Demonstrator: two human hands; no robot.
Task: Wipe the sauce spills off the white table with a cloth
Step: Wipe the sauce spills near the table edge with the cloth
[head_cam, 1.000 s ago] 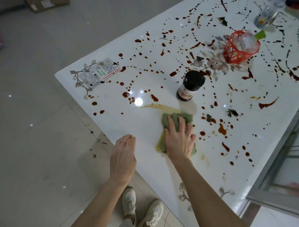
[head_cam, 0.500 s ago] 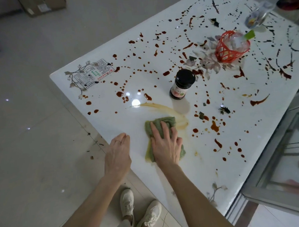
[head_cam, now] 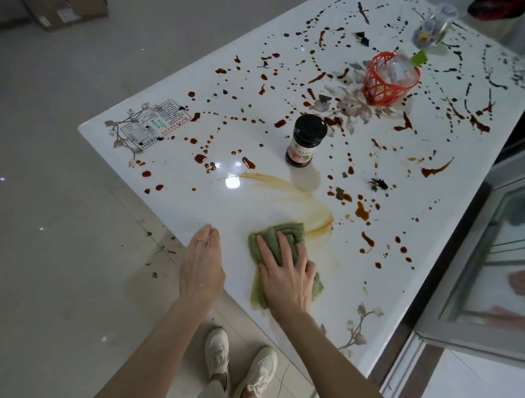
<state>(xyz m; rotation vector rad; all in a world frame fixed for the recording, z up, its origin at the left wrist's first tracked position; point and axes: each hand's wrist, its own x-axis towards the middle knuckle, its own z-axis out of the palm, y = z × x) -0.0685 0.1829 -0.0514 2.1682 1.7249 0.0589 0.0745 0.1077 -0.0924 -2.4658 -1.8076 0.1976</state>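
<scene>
Pressing flat, the right hand [head_cam: 284,277] spreads straight fingers on the green cloth [head_cam: 275,237] near the white table [head_cam: 195,207] edge; left hand [head_cam: 201,263] rests relaxed, empty, left of it.

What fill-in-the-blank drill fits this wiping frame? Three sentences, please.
1. The cloth under the flat right hand is ____ in colour.
2. The upright jar on the table has a ____ lid.
3. The left hand, at the table's near edge, holds ____.
Missing words: green; black; nothing.
</scene>
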